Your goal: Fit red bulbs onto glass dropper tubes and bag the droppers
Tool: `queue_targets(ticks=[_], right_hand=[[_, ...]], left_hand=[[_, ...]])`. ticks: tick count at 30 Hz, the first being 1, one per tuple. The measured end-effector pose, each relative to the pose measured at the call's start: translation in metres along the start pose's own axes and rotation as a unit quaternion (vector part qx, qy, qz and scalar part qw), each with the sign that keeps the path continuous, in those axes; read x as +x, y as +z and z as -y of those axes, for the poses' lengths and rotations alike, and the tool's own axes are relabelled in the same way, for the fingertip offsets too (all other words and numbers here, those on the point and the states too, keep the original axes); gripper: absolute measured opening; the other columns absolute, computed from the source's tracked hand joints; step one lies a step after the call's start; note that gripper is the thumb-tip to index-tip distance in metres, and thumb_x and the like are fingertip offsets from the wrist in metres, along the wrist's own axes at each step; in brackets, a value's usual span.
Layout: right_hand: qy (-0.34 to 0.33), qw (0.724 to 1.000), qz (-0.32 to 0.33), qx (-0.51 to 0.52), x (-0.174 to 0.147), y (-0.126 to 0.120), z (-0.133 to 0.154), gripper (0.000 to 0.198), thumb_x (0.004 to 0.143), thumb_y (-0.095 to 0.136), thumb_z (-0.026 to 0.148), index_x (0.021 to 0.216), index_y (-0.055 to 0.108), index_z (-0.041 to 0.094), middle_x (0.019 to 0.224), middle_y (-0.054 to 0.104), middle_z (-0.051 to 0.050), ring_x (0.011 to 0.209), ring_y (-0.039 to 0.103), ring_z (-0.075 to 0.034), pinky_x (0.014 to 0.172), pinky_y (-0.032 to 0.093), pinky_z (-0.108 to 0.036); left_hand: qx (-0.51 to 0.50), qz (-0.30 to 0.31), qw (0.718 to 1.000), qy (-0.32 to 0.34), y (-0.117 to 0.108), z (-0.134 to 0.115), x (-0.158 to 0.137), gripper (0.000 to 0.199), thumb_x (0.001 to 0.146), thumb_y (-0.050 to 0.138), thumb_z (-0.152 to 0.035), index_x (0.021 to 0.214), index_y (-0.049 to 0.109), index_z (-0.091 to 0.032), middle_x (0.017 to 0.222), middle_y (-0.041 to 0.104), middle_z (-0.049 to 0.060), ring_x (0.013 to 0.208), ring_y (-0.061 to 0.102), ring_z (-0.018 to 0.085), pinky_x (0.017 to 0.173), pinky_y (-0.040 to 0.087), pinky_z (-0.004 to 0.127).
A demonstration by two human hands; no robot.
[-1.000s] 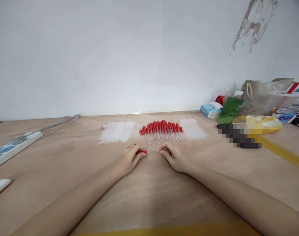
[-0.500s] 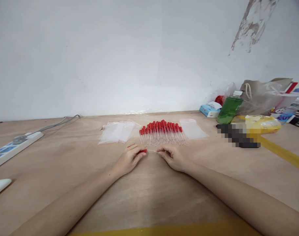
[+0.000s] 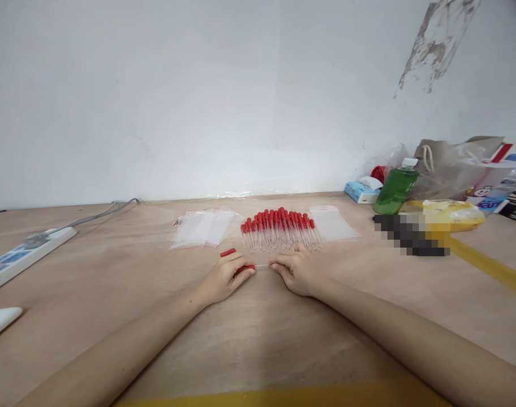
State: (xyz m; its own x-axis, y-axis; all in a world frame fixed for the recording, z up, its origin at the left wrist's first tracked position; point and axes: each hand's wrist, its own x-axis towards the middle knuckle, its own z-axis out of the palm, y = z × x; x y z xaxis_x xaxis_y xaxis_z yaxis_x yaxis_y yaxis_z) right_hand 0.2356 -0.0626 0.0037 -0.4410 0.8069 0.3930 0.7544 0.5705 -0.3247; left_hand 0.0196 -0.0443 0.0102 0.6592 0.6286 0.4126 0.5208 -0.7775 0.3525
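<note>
A dropper with a red rubber bulb and a thin clear tube (image 3: 262, 266) lies level between my hands. My left hand (image 3: 224, 280) is closed on its red bulb end. The fingers of my right hand (image 3: 299, 272) pinch the tube's other end, whose tip they hide. Just beyond my left fingers lies a separate red bulb (image 3: 228, 252); whether a tube is joined to it I cannot tell. Farther back, several red-topped droppers (image 3: 279, 221) are laid side by side in a fanned row, clear ends toward me.
Clear plastic bags (image 3: 202, 227) lie left of the row, with more bags (image 3: 333, 223) on its right. A power strip (image 3: 33, 254) sits at the left. A green bottle (image 3: 396, 186), a tissue pack (image 3: 362, 191) and a yellow packet (image 3: 453, 215) crowd the right side.
Both hands have dropped slightly toward me with the dropper between them. More of the separate red bulb beyond my left hand shows now.
</note>
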Motion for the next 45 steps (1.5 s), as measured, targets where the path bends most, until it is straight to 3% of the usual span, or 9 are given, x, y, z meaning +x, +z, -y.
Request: queue_targets(ticks=[16, 20, 24, 27, 29, 32, 36, 40, 45], right_hand=[[-0.001, 0.996, 0.072, 0.045, 0.005, 0.004, 0.011, 0.025, 0.087, 0.038, 0.020, 0.086, 0.062, 0.022, 0.075, 0.067, 0.001, 0.064, 0.055, -0.013, 0.080, 0.027, -0.033], [0.001, 0.995, 0.066, 0.075, 0.005, -0.003, 0.014, 0.020, 0.086, 0.040, 0.022, 0.085, 0.060, 0.020, 0.077, 0.065, -0.001, 0.069, 0.055, -0.014, 0.075, 0.033, -0.030], [0.119, 0.981, 0.015, 0.154, 0.011, -0.006, 0.013, 0.019, 0.086, 0.038, 0.026, 0.080, 0.054, 0.018, 0.075, 0.062, -0.004, 0.067, 0.054, -0.014, 0.059, 0.037, -0.024], [0.234, 0.946, 0.005, 0.224, 0.025, -0.008, 0.008, 0.021, 0.086, 0.035, 0.028, 0.082, 0.052, 0.017, 0.073, 0.064, -0.005, 0.057, 0.054, -0.012, 0.053, 0.038, -0.022], [0.271, 0.930, 0.028, 0.247, 0.040, -0.010, 0.004, 0.021, 0.085, 0.035, 0.027, 0.081, 0.053, 0.016, 0.073, 0.066, -0.005, 0.053, 0.054, -0.010, 0.051, 0.039, -0.022], [0.284, 0.935, 0.027, 0.212, 0.066, -0.011, 0.003, 0.024, 0.081, 0.039, 0.027, 0.068, 0.056, 0.016, 0.072, 0.067, -0.006, 0.057, 0.056, -0.012, 0.054, 0.040, -0.023], [0.309, 0.944, -0.030, 0.112, 0.096, 0.000, 0.008, 0.031, 0.081, 0.038, 0.033, 0.064, 0.058, 0.018, 0.078, 0.066, -0.007, 0.074, 0.059, -0.020, 0.067, 0.038, -0.032], [0.315, 0.947, -0.063, 0.021, 0.113, 0.020, 0.014, 0.028, 0.079, 0.039, 0.032, 0.071, 0.061, 0.017, 0.083, 0.066, -0.010, 0.084, 0.057, -0.025, 0.080, 0.029, -0.041], [0.311, 0.948, -0.055, -0.046, 0.115, 0.033, 0.012, 0.030, 0.079, 0.040, 0.031, 0.073, 0.063, 0.013, 0.079, 0.066, -0.014, 0.078, 0.058, -0.025, 0.081, 0.024, -0.043]], left_hand=[[0.032, 0.037, 0.997, 0.053, 0.001, 0.006, 0.000, 0.022, 0.087, 0.040, -0.029, 0.087, 0.058, -0.017, 0.079, 0.058, 0.005, 0.076, 0.053, 0.015, 0.068, 0.042, 0.027], [0.050, 0.006, 0.997, 0.061, -0.007, 0.009, 0.000, 0.021, 0.085, 0.045, -0.032, 0.096, 0.057, -0.019, 0.086, 0.059, 0.006, 0.083, 0.052, 0.017, 0.075, 0.042, 0.030], [0.063, -0.077, 0.995, 0.010, -0.016, 0.019, -0.002, 0.036, 0.079, 0.053, -0.038, 0.110, 0.050, -0.020, 0.103, 0.056, 0.008, 0.096, 0.049, 0.021, 0.084, 0.040, 0.036], [0.070, -0.108, 0.989, -0.066, -0.018, 0.031, -0.004, 0.025, 0.084, 0.044, -0.034, 0.101, 0.053, -0.018, 0.098, 0.056, 0.006, 0.095, 0.050, 0.020, 0.083, 0.041, 0.036], [0.075, -0.112, 0.986, -0.098, -0.016, 0.038, -0.004, 0.021, 0.082, 0.045, -0.033, 0.093, 0.054, -0.018, 0.093, 0.056, 0.005, 0.091, 0.051, 0.020, 0.080, 0.042, 0.035], [0.069, -0.097, 0.986, -0.118, -0.013, 0.044, -0.003, 0.017, 0.079, 0.049, -0.031, 0.087, 0.054, -0.017, 0.085, 0.057, 0.004, 0.081, 0.054, 0.019, 0.073, 0.044, 0.033], [0.035, -0.088, 0.984, -0.152, -0.010, 0.047, -0.002, 0.014, 0.081, 0.047, -0.029, 0.084, 0.055, -0.017, 0.077, 0.059, 0.003, 0.071, 0.055, 0.016, 0.065, 0.045, 0.030], [0.060, -0.109, 0.975, -0.182, -0.010, 0.050, -0.003, 0.020, 0.082, 0.046, -0.028, 0.095, 0.057, -0.016, 0.083, 0.059, 0.006, 0.075, 0.056, 0.018, 0.068, 0.046, 0.032], [0.091, -0.135, 0.973, -0.165, -0.008, 0.056, -0.005, 0.027, 0.085, 0.039, -0.020, 0.105, 0.057, -0.016, 0.083, 0.052, 0.006, 0.079, 0.053, 0.018, 0.074, 0.045, 0.032]])
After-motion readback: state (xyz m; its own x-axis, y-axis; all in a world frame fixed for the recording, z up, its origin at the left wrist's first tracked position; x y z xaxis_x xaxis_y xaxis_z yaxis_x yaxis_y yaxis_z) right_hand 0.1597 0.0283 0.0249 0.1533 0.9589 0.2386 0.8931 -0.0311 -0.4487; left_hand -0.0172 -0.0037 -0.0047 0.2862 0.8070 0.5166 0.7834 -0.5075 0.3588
